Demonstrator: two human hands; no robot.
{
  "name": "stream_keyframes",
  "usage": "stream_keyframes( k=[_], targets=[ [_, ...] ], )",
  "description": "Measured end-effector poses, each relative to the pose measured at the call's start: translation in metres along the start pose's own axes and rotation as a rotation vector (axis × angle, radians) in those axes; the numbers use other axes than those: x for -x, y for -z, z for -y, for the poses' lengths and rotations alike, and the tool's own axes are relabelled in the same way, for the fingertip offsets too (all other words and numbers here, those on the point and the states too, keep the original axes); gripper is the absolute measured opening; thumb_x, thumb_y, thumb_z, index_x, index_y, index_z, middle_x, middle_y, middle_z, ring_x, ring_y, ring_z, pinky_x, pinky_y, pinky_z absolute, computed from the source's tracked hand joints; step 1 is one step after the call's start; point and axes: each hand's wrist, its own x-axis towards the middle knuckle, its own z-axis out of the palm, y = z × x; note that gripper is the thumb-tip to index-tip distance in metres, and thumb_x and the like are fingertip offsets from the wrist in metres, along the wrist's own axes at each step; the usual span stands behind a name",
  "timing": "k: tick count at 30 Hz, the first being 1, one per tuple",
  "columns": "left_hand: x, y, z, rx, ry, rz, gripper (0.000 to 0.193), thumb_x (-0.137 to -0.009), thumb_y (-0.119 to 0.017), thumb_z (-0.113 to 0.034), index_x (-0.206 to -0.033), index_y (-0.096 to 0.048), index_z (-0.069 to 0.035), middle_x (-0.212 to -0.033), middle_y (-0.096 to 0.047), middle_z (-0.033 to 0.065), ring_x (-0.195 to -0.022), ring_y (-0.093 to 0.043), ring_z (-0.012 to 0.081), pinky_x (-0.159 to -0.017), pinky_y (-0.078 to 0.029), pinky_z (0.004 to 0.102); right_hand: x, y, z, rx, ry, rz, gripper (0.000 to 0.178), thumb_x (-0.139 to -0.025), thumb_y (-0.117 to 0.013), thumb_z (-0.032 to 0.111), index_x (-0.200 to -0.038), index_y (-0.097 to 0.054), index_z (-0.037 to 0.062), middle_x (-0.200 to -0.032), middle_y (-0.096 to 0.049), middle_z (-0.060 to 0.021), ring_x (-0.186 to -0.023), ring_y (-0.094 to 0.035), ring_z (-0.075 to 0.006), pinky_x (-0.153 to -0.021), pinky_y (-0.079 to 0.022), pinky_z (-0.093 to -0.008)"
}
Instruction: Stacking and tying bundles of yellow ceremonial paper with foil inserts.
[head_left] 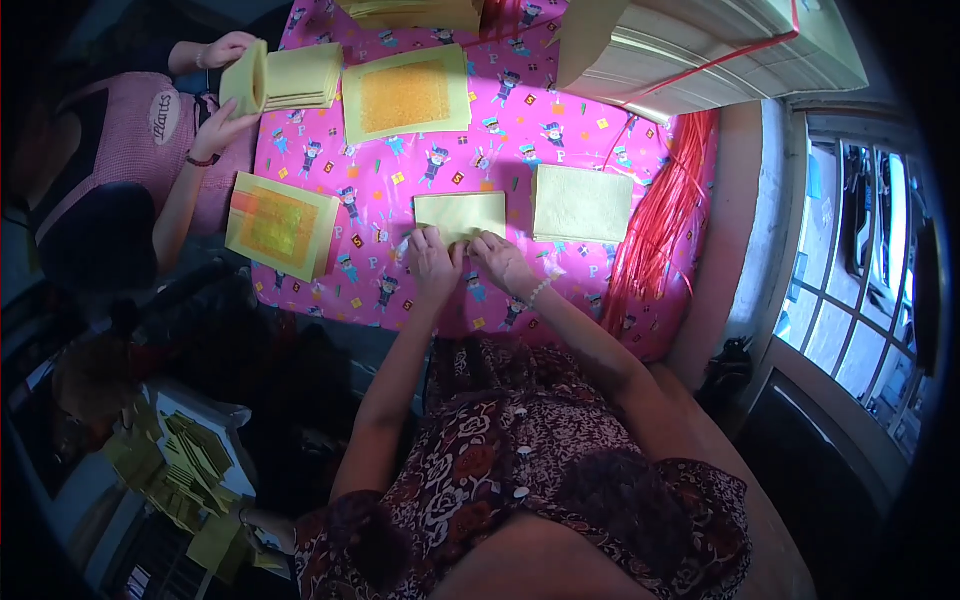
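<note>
A pale yellow paper sheet [462, 208] lies flat on the pink patterned table cover in front of me. My left hand [437, 262] grips its near edge, fingers bent over the paper. Close beside it, my right hand [500, 262] pinches the same edge, thumb and fingertips together. Whether that edge is folded over is hidden under my fingers. Just to the right rests a neat stack of pale yellow paper [582, 204].
Red plastic strands [655, 225] hang along the table's right side. A large tied paper bundle [710, 50] stands at the back right. Stacks with orange squares lie at far centre [403, 95] and left [280, 228]. At the left, a co-worker's hands [222, 125] hold folded yellow paper.
</note>
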Motion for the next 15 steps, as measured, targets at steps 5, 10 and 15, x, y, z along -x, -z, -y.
stream_keyframes(
  k=[5,10,15],
  targets=[
    [0.007,-0.008,0.007,-0.056,-0.046,-0.093,0.048,-0.079,-0.072,-0.029,-0.109,-0.049,0.001,-0.105,-0.049,0.0198,-0.099,-0.05,0.0373,-0.085,-0.044,0.0459,0.001,0.002,0.008,0.168,0.078,0.07,0.017,-0.087,-0.055,0.014,-0.102,-0.051,0.0064,-0.099,-0.054,-0.0113,-0.099,-0.056,-0.0282,-0.087,-0.048,-0.0376],
    [0.012,-0.011,0.011,-0.005,-0.061,-0.167,0.043,-0.082,-0.07,-0.026,-0.111,-0.05,-0.001,-0.108,-0.049,0.02,-0.1,-0.05,0.0368,-0.086,-0.043,0.0459,-0.001,0.009,0.013,0.048,-0.023,0.032,0.019,-0.088,-0.057,0.016,-0.102,-0.049,0.0059,-0.1,-0.053,-0.0128,-0.097,-0.058,-0.0285,-0.085,-0.048,-0.0387],
    [0.011,-0.008,0.037,0.113,-0.149,-0.144,0.026,-0.084,-0.069,-0.028,-0.093,-0.055,-0.008,-0.1,-0.049,0.0138,-0.095,-0.05,0.0332,-0.081,-0.041,0.0459,-0.01,0.008,0.021,0.021,-0.154,0.064,0.019,-0.089,-0.059,0.021,-0.097,-0.05,0.0065,-0.096,-0.056,-0.013,-0.092,-0.06,-0.0294,-0.081,-0.05,-0.0396]
  ],
)
